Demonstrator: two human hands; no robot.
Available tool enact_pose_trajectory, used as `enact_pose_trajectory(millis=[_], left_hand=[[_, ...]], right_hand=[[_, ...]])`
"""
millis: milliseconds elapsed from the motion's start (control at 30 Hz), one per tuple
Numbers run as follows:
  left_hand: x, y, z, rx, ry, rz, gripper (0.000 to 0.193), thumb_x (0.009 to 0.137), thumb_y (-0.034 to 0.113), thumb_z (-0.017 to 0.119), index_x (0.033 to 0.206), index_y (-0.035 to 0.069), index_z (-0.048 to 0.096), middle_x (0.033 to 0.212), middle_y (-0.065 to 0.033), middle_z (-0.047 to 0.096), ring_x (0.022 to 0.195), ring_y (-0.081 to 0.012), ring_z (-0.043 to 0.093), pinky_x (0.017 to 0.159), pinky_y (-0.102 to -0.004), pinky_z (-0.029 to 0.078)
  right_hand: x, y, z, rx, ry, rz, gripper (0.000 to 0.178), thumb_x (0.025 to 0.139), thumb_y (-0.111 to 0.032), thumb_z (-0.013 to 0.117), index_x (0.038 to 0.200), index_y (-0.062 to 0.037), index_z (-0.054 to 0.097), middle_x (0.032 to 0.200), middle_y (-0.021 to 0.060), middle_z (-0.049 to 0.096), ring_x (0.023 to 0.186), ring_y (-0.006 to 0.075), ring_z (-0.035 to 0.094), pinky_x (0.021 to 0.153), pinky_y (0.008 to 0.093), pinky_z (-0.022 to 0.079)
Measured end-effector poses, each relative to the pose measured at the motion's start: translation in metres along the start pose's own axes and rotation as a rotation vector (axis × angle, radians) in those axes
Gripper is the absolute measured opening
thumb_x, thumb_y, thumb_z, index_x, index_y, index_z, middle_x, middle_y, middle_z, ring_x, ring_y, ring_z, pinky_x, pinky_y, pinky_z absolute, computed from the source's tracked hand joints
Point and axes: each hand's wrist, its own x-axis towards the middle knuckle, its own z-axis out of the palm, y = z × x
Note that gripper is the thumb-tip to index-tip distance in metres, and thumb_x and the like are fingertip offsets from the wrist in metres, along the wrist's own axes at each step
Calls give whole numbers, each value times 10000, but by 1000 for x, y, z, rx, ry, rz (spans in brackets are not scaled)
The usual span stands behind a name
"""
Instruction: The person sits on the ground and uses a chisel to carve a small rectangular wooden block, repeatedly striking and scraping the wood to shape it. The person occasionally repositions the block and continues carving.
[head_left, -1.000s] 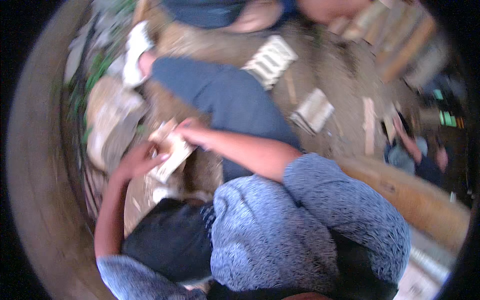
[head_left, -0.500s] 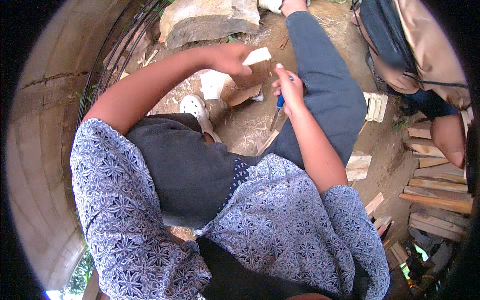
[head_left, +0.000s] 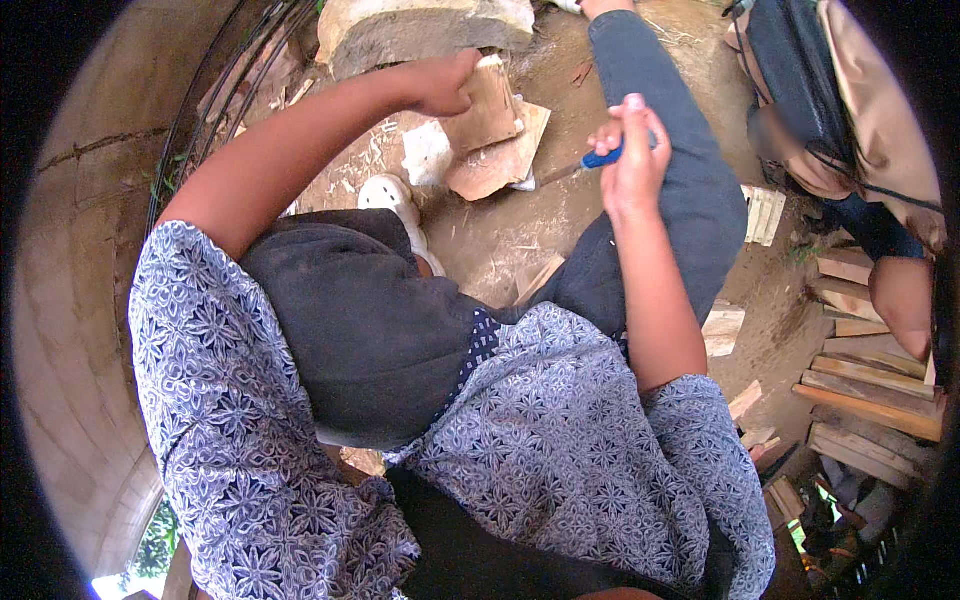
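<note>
Near the top centre, my left hand [head_left: 445,84] is closed on the edge of a pale wood block [head_left: 490,110]. The block is tilted, its lower edge over or against a flat brownish slab [head_left: 490,172]; whether they touch is hard to tell. My right hand [head_left: 636,160] is wrapped round the blue handle of a slim metal tool [head_left: 603,157]. Its narrow shaft points left toward the slab, apart from the wood. Whether the tip is a blade or a driver is too blurred to tell. A white chunk [head_left: 427,153] lies beside the slab.
A big rock [head_left: 430,32] lies beyond my hands. My shoe [head_left: 385,195] is close to the slab, and my outstretched leg [head_left: 670,190] runs along the right. Stacked wood strips [head_left: 870,385] and another person [head_left: 850,110] are at the right. A curved wall [head_left: 85,250] rises at left.
My left hand has moved slightly up and left, turning the wood block so its broad face shows. My right hand has moved up and right, and the tool has swung from pointing down to pointing left.
</note>
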Motion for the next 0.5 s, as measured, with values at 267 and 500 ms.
enact_pose_trajectory(millis=[267,500], left_hand=[[15,-59,32,-87,-141,-27,742,906,410,685,1448,-20,415,1327,-255,600,1244,-398,574,1070,-468,442],[10,-47,63,-28,-121,25,602,897,342,648,1306,-79,512,1122,-260,685,921,-333,723,740,-453,586]], right_hand=[[1,-45,25,160,-306,-118,332,1035,-329,582,966,-6,609,703,10,501,638,131,510,691,346,494],[-8,-43,54,69,-298,-201,253,1040,-242,571,935,-16,613,834,53,595,761,134,550,773,314,489]])
